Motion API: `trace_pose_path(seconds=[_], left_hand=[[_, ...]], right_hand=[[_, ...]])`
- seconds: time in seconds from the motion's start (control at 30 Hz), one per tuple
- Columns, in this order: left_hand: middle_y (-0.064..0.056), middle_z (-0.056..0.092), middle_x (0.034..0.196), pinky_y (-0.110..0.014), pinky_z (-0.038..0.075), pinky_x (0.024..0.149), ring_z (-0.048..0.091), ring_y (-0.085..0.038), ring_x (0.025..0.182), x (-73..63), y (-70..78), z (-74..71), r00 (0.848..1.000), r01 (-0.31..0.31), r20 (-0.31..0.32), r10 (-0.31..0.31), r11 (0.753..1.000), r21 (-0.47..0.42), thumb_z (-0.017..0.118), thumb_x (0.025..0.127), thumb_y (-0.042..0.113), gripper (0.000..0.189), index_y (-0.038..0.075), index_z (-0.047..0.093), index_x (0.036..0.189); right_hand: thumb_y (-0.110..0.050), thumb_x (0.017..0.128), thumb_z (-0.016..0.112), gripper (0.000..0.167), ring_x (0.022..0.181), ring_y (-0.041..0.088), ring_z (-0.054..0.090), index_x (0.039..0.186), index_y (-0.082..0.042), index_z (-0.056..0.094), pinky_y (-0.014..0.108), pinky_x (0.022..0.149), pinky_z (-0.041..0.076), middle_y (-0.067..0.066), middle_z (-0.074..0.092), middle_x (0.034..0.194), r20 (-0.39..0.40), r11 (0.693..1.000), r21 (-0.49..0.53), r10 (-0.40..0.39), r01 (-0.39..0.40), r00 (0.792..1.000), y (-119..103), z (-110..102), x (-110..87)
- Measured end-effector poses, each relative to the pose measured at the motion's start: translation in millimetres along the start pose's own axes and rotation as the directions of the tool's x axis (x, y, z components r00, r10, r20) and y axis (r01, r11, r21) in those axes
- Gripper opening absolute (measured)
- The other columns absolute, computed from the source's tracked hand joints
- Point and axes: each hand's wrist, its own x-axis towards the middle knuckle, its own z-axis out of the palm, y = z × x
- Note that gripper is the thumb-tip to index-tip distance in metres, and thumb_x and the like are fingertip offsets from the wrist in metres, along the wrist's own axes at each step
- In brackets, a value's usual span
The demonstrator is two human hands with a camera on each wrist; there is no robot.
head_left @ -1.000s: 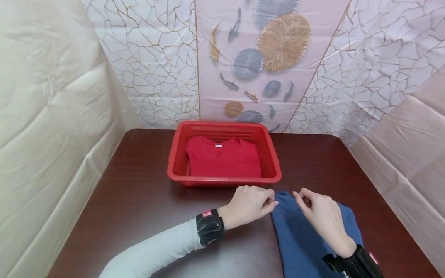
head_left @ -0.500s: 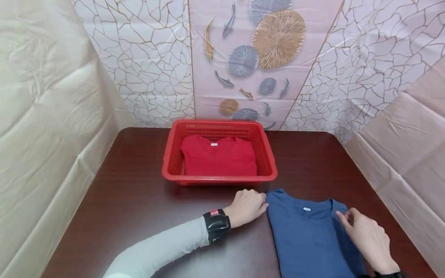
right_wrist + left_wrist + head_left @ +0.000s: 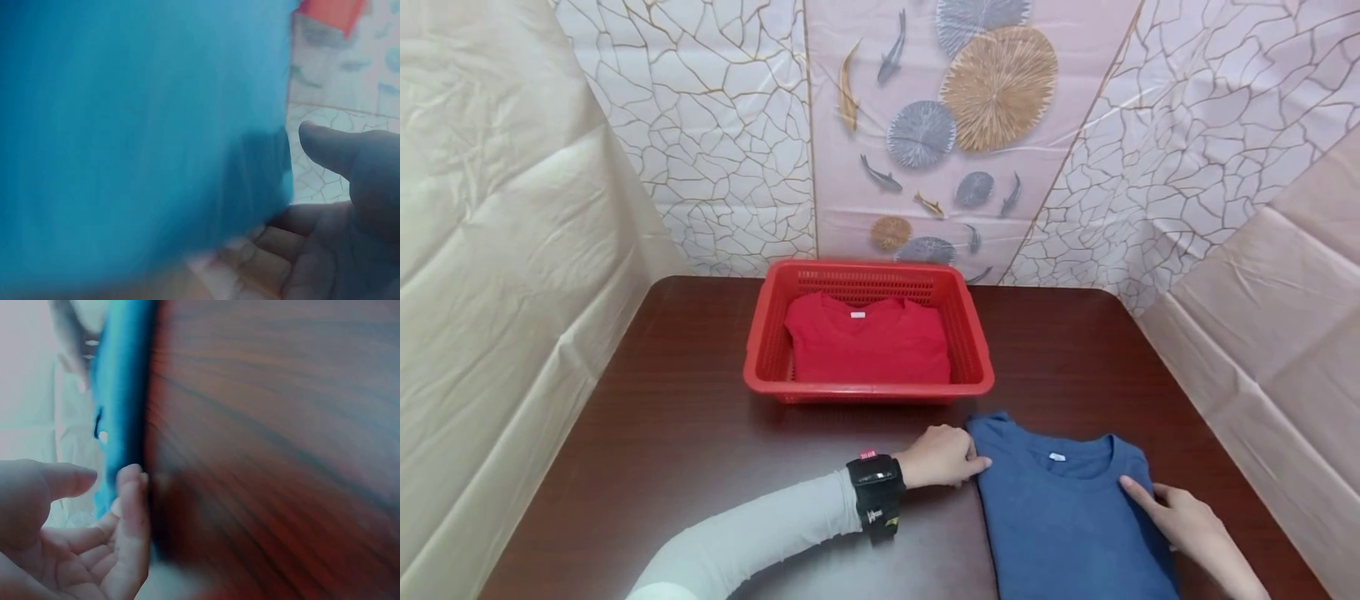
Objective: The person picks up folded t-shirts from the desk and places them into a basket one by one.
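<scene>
A folded blue T-shirt lies on the table at the front right, its neckline and white label facing up. My left hand is at its left edge. In the left wrist view the fingertips meet the side of the shirt, and the thumb stands apart from them. Along the opposite edge is my right hand, its thumb over the shirt. In the right wrist view its fingers reach beneath the blue cloth, which hides some of the fingertips, while the thumb is spread away.
A red plastic basket stands behind the shirt, left of it, with a folded red T-shirt inside. The dark brown table ends at patterned cloth at the back. Plain cloth hangs on both sides.
My right hand has moved right, from above the shirt's collar to its right edge, uncovering the neckline and label. The left hand stays by the left edge, its thumb now over the shirt.
</scene>
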Motion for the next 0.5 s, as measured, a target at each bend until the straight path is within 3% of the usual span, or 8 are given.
trace_pose_path(seconds=[0.07, 0.1, 0.17, 0.27, 0.3, 0.37, 0.43, 0.5], left_hand=[[0.007, 0.062, 0.052, -0.015, 0.046, 0.053, 0.060, -0.001, 0.047, -0.3, 1.4, -2.5, 0.996, 0.073, 0.062, -0.063, 0.981, -0.180, 0.067, 0.098, 0.029, 0.037, 0.011, 0.071, 0.066], [0.003, 0.066, 0.055, -0.016, 0.051, 0.055, 0.065, -0.005, 0.050, -0.7, 2.3, -3.1, 0.991, 0.116, 0.096, -0.092, 0.952, -0.285, 0.068, 0.098, 0.025, 0.034, 0.008, 0.072, 0.070], [-0.006, 0.071, 0.064, -0.023, 0.057, 0.057, 0.072, -0.016, 0.058, -1.7, 3.6, -3.5, 0.977, 0.196, 0.175, -0.126, 0.857, -0.477, 0.067, 0.098, 0.020, 0.028, 0.001, 0.073, 0.078], [-0.020, 0.073, 0.074, -0.035, 0.061, 0.061, 0.076, -0.033, 0.074, -3.2, 3.2, -1.7, 0.951, 0.287, 0.286, -0.116, 0.672, -0.683, 0.062, 0.100, 0.013, 0.024, -0.007, 0.067, 0.088], [-0.023, 0.072, 0.076, -0.038, 0.062, 0.063, 0.075, -0.037, 0.079, -3.5, 2.6, -0.8, 0.942, 0.313, 0.317, -0.106, 0.613, -0.725, 0.061, 0.101, 0.012, 0.023, -0.008, 0.065, 0.091], [-0.027, 0.071, 0.081, -0.042, 0.062, 0.068, 0.073, -0.044, 0.089, -4.2, 1.9, -0.7, 0.926, 0.356, 0.367, -0.088, 0.530, -0.770, 0.058, 0.102, 0.011, 0.020, -0.008, 0.062, 0.095], [-0.028, 0.070, 0.086, -0.045, 0.062, 0.073, 0.070, -0.049, 0.097, -4.1, 3.0, -0.9, 0.911, 0.390, 0.405, -0.076, 0.473, -0.790, 0.056, 0.102, 0.011, 0.020, -0.008, 0.059, 0.097], [-0.029, 0.068, 0.094, -0.049, 0.060, 0.079, 0.067, -0.052, 0.104, -3.0, 5.1, 0.0, 0.894, 0.430, 0.443, -0.072, 0.422, -0.798, 0.056, 0.102, 0.011, 0.018, -0.007, 0.055, 0.101]], right_hand=[[-0.059, 0.104, 0.039, 0.075, 0.069, 0.019, 0.061, 0.106, 0.014, 0.059, 0.037, 0.061, 0.053, 0.008, 0.058, 0.075, 0.004, 0.996, 0.084, -0.013, 0.013, 1.000, -2, 2, 0.6], [-0.058, 0.104, 0.040, 0.074, 0.071, 0.019, 0.061, 0.106, 0.014, 0.060, 0.037, 0.062, 0.054, 0.006, 0.058, 0.075, 0.015, 0.992, 0.124, -0.006, 0.004, 1.000, -3, 2, 0.8], [-0.057, 0.104, 0.042, 0.067, 0.067, 0.016, 0.058, 0.101, 0.007, 0.061, 0.035, 0.061, 0.052, 0.001, 0.053, 0.069, 0.038, 0.978, 0.210, 0.012, -0.020, 0.999, -3, 2, 0.0], [-0.054, 0.105, 0.043, 0.064, 0.074, 0.017, 0.064, 0.106, 0.007, 0.064, 0.039, 0.069, 0.057, 0.001, 0.063, 0.077, 0.152, 0.918, 0.396, -0.023, -0.039, 0.988, 0, 2, 1.2], [-0.054, 0.105, 0.043, 0.066, 0.078, 0.019, 0.066, 0.112, 0.008, 0.063, 0.042, 0.073, 0.057, 0.003, 0.067, 0.084, 0.203, 0.890, 0.451, -0.038, -0.059, 0.978, 1, 3, 2.7], [-0.053, 0.106, 0.041, 0.068, 0.092, 0.025, 0.069, 0.122, 0.012, 0.058, 0.047, 0.082, 0.057, 0.011, 0.071, 0.100, 0.288, 0.832, 0.547, -0.082, -0.093, 0.954, 5, 6, 6.2], [-0.053, 0.106, 0.040, 0.077, 0.109, 0.035, 0.066, 0.139, 0.017, 0.041, 0.054, 0.090, 0.054, 0.024, 0.065, 0.123, 0.354, 0.789, 0.599, -0.107, -0.137, 0.929, 7, 10, 9.6], [-0.054, 0.106, 0.039, 0.085, 0.120, 0.045, 0.059, 0.148, 0.018, 0.023, 0.058, 0.094, 0.051, 0.035, 0.050, 0.139, 0.385, 0.770, 0.615, -0.106, -0.170, 0.917, 8, 15, 10.7]])
